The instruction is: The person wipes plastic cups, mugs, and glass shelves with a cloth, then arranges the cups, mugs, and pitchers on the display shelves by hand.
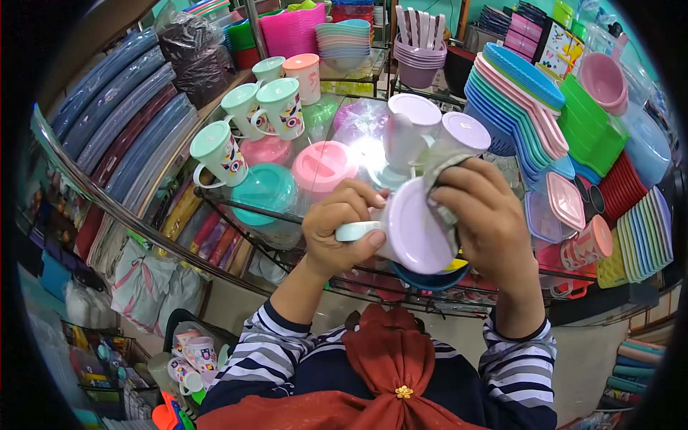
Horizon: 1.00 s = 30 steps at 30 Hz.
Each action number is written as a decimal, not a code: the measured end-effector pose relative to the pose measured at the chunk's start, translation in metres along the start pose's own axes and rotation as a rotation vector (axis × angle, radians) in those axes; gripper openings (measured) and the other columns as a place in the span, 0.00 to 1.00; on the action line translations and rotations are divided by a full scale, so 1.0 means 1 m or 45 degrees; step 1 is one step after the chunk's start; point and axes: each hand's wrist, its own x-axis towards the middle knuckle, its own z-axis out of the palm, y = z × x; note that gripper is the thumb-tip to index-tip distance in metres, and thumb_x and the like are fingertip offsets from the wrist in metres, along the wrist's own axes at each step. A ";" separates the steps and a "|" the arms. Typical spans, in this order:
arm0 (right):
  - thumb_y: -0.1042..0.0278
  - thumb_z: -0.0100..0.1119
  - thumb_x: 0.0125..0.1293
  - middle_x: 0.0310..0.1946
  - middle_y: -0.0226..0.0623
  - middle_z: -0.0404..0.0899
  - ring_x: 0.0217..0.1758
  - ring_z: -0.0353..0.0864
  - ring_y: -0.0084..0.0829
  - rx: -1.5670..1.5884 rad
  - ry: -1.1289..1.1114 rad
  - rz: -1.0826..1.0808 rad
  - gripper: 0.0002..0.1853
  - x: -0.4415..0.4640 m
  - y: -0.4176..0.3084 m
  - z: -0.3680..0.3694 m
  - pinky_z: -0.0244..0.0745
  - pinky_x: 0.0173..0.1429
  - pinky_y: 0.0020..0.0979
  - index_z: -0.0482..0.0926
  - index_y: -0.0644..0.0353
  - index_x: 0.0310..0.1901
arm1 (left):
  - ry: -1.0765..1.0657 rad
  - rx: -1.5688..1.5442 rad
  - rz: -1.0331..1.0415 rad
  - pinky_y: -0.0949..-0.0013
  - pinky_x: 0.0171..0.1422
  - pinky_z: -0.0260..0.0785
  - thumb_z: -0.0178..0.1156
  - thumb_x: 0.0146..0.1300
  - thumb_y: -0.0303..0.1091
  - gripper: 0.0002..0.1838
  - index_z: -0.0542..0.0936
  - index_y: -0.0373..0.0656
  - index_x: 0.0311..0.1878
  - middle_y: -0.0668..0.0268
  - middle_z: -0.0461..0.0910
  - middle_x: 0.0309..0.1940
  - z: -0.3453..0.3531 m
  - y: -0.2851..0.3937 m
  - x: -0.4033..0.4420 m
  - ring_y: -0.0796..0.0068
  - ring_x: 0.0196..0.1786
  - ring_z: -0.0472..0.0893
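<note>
My left hand [333,229] is closed on the white handle of a plastic mug with a lilac lid [419,233]. The mug is tilted, so its lid faces me. In my right hand [491,222] is a greyish cloth [443,163], bunched under the fingers and pressed against the lid's right side. Just beyond my hands stand more lidded mugs: a lilac-lidded one [466,131] and another lilac-lidded one [414,109]. Pale green-lidded mugs [281,107] with colourful prints are grouped at the left. The far side of the held mug is hidden.
A teal-lidded container [265,192] and a pink-lidded one [325,165] sit on the glass shelf. Stacked baskets [502,107] rise at the right, near a green tray stack [588,129]. Rolled blue sheets [107,93] line the left. Below left, a dark bin [175,322] holds several mugs.
</note>
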 end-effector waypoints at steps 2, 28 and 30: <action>0.86 0.54 0.39 0.38 0.42 0.77 0.46 0.74 0.46 0.013 -0.001 0.053 0.16 -0.005 0.001 -0.001 0.71 0.49 0.39 0.77 0.65 0.34 | 0.167 0.072 0.056 0.56 0.52 0.74 0.65 0.45 0.22 0.12 0.69 0.39 0.18 0.65 0.71 0.22 0.000 0.003 -0.002 0.65 0.38 0.76; 0.69 0.44 0.70 0.52 0.43 0.73 0.54 0.72 0.29 1.220 0.829 0.937 0.19 -0.057 -0.016 0.073 0.65 0.59 0.30 0.67 0.73 0.58 | 0.535 0.070 0.076 0.67 0.40 0.67 0.62 0.54 0.31 0.13 0.67 0.40 0.23 0.64 0.71 0.24 0.016 -0.017 -0.030 0.65 0.38 0.75; 0.65 0.39 0.73 0.56 0.45 0.69 0.58 0.71 0.31 1.344 0.872 0.820 0.21 -0.071 -0.024 0.087 0.64 0.62 0.32 0.61 0.71 0.61 | 0.532 0.106 0.082 0.67 0.42 0.66 0.60 0.56 0.34 0.14 0.66 0.41 0.24 0.65 0.69 0.25 0.022 -0.014 -0.029 0.66 0.38 0.73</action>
